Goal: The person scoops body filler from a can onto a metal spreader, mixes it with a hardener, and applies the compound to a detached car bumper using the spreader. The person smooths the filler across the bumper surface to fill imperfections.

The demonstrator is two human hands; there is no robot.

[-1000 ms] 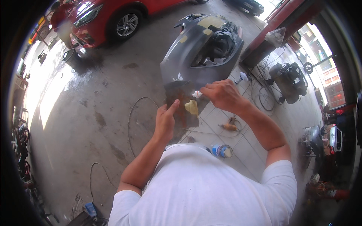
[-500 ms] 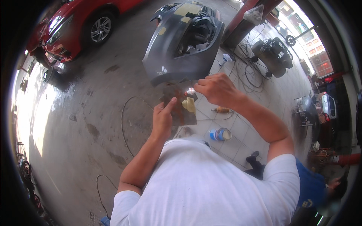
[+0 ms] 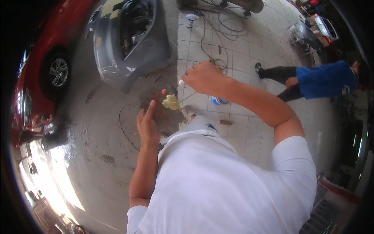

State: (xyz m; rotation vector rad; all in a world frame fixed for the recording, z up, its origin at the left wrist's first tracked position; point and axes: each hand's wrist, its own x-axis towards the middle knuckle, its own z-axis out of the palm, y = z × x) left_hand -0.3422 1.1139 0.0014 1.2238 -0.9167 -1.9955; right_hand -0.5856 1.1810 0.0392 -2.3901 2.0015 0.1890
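Note:
My left hand (image 3: 147,123) is closed on a flat brownish board (image 3: 161,117), its thumb along the near edge. A lump of pale yellow putty (image 3: 171,102) lies on the board, with a small red-pink dab (image 3: 164,92) just beyond it. To the right of the board and slightly above it, my right hand (image 3: 204,77) is closed around a small tube, mostly hidden by the fingers. Only the tube's white end (image 3: 182,82) shows, pointing toward the board without touching it. Below my right forearm, a blue can (image 3: 219,100) stands on the tiles, partly covered.
Ahead on the left is a grey car body panel (image 3: 113,66) with yellowish patches. A red car (image 3: 43,50) is parked farther left. Hoses (image 3: 233,37) and a white container (image 3: 191,19) are on the tiles. A person in a blue shirt (image 3: 325,82) is at right.
A red-pink dab now shows on the board, and my right hand has drawn the tube back from it. The view has turned to the right, bringing the blue-shirted person further into sight.

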